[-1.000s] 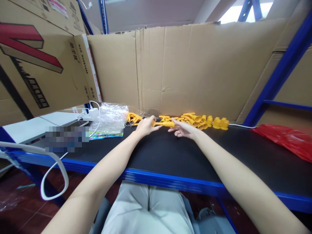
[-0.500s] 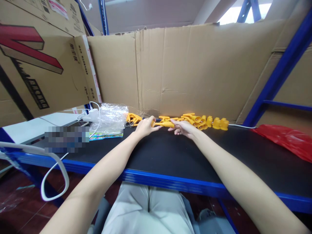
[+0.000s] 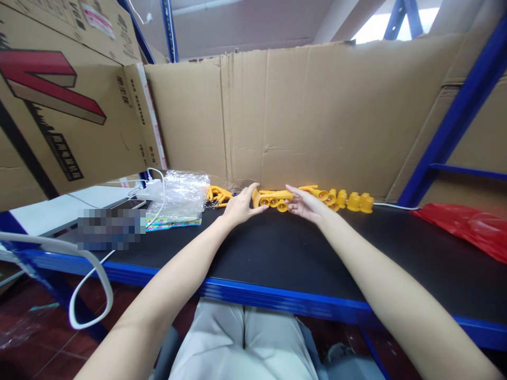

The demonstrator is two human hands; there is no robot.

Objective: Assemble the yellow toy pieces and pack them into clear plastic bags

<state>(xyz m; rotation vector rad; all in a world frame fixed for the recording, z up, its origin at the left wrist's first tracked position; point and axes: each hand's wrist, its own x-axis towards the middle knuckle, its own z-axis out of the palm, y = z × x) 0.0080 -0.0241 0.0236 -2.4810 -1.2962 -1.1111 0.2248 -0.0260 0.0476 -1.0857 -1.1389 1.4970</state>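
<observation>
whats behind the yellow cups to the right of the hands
A cardboard wall stands behind the yellow cups. A white cable shows past their right end; whether it carries on behind them is mostly covered, as is the cardboard's bottom edge there.

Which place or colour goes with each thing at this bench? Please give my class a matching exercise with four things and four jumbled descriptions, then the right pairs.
Things
1. red plastic
2. long yellow piece
3. tabletop
4. clear plastic

Descriptions
A. black
B. left of both hands, beside the white cable
C. at the far right of the picture
D. between the left hand and the right hand

Right pairs: 1-C, 2-D, 3-A, 4-B
</observation>
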